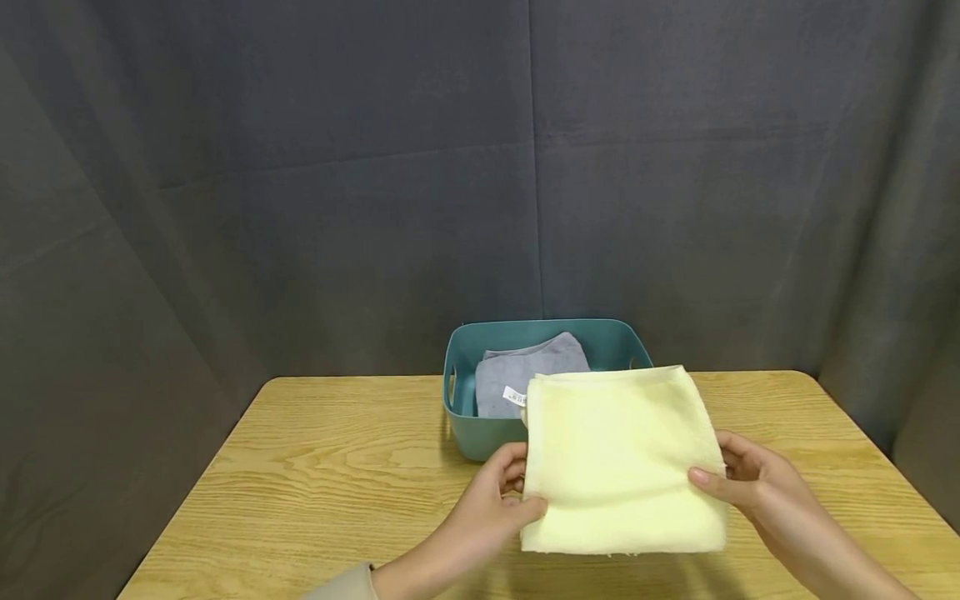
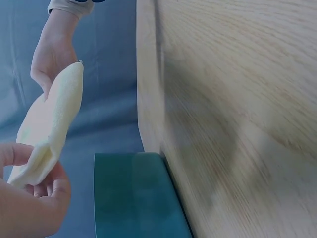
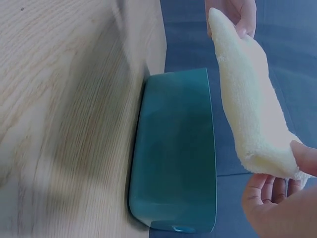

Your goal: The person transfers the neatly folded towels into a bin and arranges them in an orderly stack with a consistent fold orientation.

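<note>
A pale yellow folded towel [image 1: 618, 467] is held up above the table in both hands. On its left edge my left hand [image 1: 491, 508] pinches it, thumb on the near face and fingers behind. My right hand [image 1: 765, 492] grips the right edge the same way. Seen from the left wrist, the towel [image 2: 54, 109] is a thick folded layer, raised off the wood. Behind it stands a teal plastic basket [image 1: 480, 433], its front right part hidden by the towel. Inside the basket lies a folded grey towel [image 1: 532, 367] with a white label [image 1: 514, 396].
The basket rests near the back edge of a light wooden table [image 1: 337, 467]. Dark grey curtains [image 1: 375, 208] hang behind the table and along both sides. In the right wrist view the basket [image 3: 173, 148] is beside the raised towel.
</note>
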`<control>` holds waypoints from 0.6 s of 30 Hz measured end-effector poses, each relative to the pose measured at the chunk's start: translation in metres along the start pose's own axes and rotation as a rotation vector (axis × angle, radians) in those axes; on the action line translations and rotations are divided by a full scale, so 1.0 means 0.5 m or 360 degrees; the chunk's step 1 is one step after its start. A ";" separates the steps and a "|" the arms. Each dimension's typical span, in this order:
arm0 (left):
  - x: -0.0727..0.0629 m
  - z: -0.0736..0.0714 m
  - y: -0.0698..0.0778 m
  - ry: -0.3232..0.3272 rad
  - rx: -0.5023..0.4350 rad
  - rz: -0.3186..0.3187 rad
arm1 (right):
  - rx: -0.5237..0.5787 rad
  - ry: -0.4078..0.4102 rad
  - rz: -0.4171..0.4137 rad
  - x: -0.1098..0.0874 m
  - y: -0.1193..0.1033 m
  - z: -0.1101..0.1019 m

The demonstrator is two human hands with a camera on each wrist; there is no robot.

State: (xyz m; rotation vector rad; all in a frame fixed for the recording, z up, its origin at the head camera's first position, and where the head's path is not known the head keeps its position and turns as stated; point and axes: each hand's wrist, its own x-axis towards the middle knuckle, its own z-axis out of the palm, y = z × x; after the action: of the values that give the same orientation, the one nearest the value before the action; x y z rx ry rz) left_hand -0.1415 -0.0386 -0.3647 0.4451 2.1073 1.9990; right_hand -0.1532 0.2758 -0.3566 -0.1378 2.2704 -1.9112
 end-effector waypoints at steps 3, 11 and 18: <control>-0.002 -0.007 -0.001 0.0010 0.0005 0.0018 | -0.0013 0.0011 -0.0030 0.003 -0.003 0.008; -0.009 -0.023 0.003 0.0030 0.0001 0.0037 | -0.0094 0.0043 -0.0125 0.005 -0.020 0.029; -0.007 -0.042 0.004 0.0075 0.0037 0.0054 | -0.0031 0.0045 -0.0158 0.021 -0.030 0.047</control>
State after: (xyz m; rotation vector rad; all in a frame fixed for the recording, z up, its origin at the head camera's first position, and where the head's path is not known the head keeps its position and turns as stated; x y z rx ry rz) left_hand -0.1452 -0.0594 -0.3619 0.4444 2.1674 2.0246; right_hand -0.1599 0.2485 -0.3465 -0.2313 2.3426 -1.9508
